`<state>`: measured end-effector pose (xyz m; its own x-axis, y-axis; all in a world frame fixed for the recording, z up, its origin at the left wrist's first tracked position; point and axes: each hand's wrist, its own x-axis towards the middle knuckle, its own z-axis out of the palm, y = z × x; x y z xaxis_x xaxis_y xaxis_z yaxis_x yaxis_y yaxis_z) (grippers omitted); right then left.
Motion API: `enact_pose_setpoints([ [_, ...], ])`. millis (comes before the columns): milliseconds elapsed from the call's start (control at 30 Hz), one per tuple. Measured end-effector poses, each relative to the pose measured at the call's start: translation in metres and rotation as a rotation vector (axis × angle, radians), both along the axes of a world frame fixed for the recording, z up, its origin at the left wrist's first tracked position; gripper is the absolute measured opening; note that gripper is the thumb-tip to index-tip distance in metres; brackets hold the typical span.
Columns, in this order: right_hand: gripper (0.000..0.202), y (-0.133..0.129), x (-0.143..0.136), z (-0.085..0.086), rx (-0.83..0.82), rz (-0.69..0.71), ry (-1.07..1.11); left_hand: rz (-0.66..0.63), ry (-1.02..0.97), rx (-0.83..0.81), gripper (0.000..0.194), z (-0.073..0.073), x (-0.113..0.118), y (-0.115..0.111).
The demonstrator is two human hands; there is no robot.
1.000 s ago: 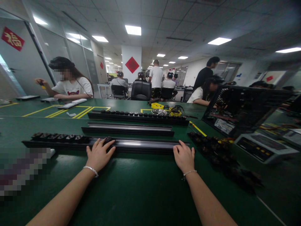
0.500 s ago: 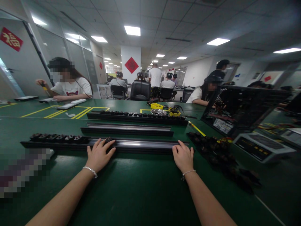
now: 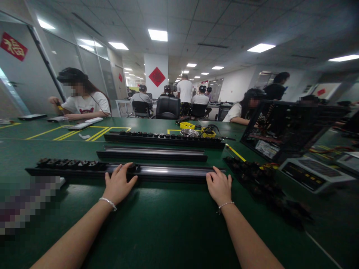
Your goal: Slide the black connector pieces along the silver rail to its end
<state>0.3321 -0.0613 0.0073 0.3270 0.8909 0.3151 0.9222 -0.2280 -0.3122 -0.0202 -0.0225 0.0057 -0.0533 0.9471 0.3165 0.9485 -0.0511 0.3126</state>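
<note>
Left hand (image 3: 118, 185) spread and unclenched on near black rail (image 3: 174, 170), index finger and thumb by small black block (image 3: 132, 167), contact unclear; right hand (image 3: 220, 186) has bent fingers at rail's right end, can't tell if gripping. Step looks like placing the block in the channel, right of the row of blocks (image 3: 67, 163); next move probably calls for steady rail, block kept aligned. Beyond: second rail (image 3: 154, 152), filled rail (image 3: 162, 139); black parts heap (image 3: 260, 177) right.
</note>
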Motion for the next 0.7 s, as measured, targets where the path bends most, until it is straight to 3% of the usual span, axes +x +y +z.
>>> enact_pose_setpoints([
  [333, 0.043, 0.001, 0.002, -0.001, 0.0, 0.005, -0.005, -0.003, -0.028, 0.013, 0.059, -0.007, -0.003, 0.004],
  [700, 0.043, 0.0, 0.002, 0.001, -0.03, 0.003, 0.002, -0.02, 0.074, 0.013, 0.061, -0.011, -0.002, 0.003],
])
